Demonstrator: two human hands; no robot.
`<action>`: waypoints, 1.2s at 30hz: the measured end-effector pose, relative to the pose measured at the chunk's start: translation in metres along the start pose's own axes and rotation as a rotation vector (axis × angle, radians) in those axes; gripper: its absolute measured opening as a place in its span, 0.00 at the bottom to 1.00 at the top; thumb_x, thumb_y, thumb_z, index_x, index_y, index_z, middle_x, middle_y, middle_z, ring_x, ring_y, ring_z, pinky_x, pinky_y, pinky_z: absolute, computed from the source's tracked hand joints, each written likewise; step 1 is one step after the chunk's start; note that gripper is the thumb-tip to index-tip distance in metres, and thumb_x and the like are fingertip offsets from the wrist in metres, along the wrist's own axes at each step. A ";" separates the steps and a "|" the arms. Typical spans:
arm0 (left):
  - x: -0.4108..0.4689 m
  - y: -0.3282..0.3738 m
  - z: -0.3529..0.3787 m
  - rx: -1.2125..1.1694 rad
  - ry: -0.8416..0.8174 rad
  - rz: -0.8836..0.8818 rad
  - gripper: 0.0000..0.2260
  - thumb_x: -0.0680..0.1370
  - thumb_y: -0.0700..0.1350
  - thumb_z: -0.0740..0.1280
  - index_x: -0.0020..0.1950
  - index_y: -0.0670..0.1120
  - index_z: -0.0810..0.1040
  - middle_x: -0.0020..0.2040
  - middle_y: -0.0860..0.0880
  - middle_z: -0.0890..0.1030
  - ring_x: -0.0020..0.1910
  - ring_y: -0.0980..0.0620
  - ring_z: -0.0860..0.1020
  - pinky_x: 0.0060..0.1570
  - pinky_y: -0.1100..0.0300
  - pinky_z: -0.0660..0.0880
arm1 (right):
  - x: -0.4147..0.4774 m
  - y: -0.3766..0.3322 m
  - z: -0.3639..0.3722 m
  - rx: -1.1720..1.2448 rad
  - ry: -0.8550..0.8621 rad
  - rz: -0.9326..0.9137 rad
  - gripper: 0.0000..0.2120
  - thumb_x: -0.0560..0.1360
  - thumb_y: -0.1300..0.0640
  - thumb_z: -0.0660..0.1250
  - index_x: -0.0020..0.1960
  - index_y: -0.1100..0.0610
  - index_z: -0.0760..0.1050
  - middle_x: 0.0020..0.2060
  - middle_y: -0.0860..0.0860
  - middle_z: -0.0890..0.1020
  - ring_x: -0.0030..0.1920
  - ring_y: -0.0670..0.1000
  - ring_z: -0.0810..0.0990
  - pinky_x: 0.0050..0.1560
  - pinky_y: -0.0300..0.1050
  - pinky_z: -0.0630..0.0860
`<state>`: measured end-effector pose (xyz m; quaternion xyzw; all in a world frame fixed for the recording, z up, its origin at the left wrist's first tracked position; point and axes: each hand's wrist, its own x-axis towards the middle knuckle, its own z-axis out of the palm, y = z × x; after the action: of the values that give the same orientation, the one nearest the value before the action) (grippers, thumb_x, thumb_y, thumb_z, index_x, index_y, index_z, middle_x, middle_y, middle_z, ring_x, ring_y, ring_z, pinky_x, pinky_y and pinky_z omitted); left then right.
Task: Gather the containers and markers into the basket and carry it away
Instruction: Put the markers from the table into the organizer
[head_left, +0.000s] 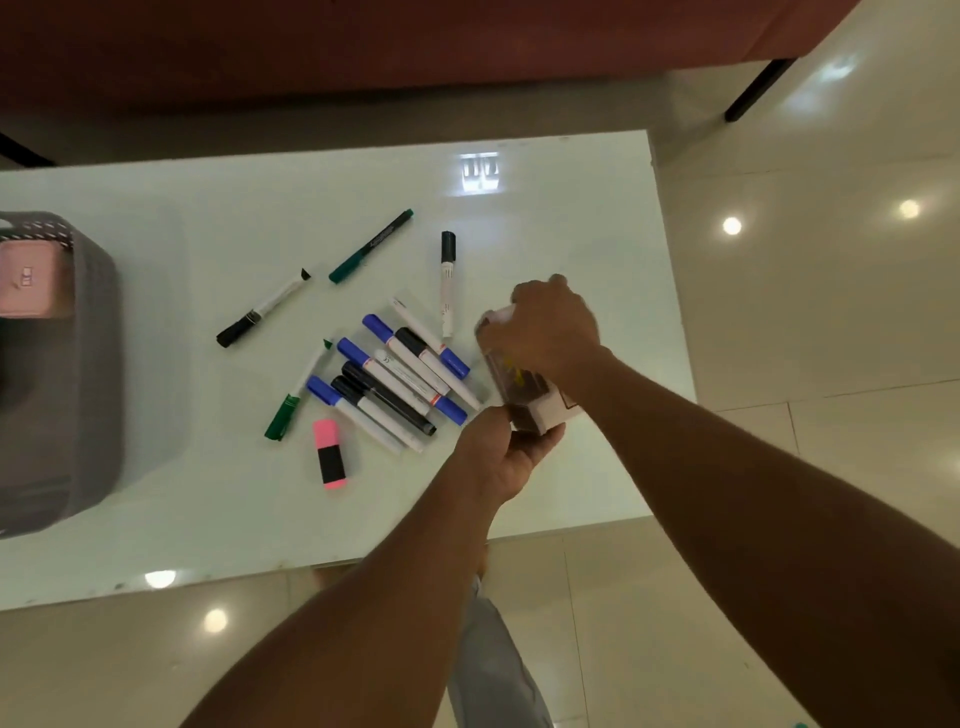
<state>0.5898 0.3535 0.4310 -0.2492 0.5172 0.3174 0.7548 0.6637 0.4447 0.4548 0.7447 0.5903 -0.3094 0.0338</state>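
I find the task at an early stage. The bench (156, 519) carries nearly all the goods yet to be gathered. The basket (88, 332) stands at the left edge of the bench, well apart from the hands, and I see one pink container (28, 280) already inside it; the rest of its interior is out of view. Both hands are closed on a clear box (524, 395) with dark contents, held near the right edge of the bench: my right hand (550, 327) grips it from above, my left hand (498, 457) supports it from below. I judge this box is next for the basket. The markers (400, 379) lie loose at mid-bench, most in a cluster just left of the box, with a green one (371, 245), a black-capped one (447, 283) and another black one (262, 308) scattered beyond. A pink highlighter (329, 453) lies nearest me. None of these is collected, and carrying away remains undone.
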 end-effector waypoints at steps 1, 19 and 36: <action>-0.002 -0.001 0.002 0.045 0.018 0.042 0.06 0.80 0.33 0.61 0.56 0.34 0.73 0.54 0.33 0.79 0.53 0.36 0.80 0.57 0.42 0.78 | -0.005 0.010 -0.007 0.104 0.072 0.029 0.22 0.69 0.39 0.64 0.53 0.55 0.77 0.51 0.54 0.76 0.49 0.54 0.78 0.42 0.43 0.75; 0.002 0.020 -0.006 1.274 0.244 1.099 0.16 0.80 0.47 0.67 0.67 0.45 0.78 0.56 0.48 0.84 0.44 0.55 0.80 0.46 0.63 0.74 | -0.076 0.101 0.036 0.961 0.087 0.405 0.15 0.78 0.60 0.53 0.56 0.54 0.77 0.41 0.47 0.80 0.37 0.45 0.73 0.38 0.38 0.68; -0.006 0.057 -0.022 1.238 0.449 1.144 0.09 0.81 0.47 0.63 0.49 0.43 0.79 0.40 0.51 0.80 0.40 0.52 0.79 0.37 0.62 0.74 | -0.045 0.032 0.002 0.522 0.593 -0.069 0.12 0.75 0.56 0.65 0.58 0.53 0.76 0.52 0.47 0.80 0.55 0.47 0.75 0.55 0.45 0.74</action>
<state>0.5325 0.3753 0.4270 0.4474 0.7790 0.2530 0.3593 0.6863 0.3953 0.4658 0.7649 0.5009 -0.2216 -0.3389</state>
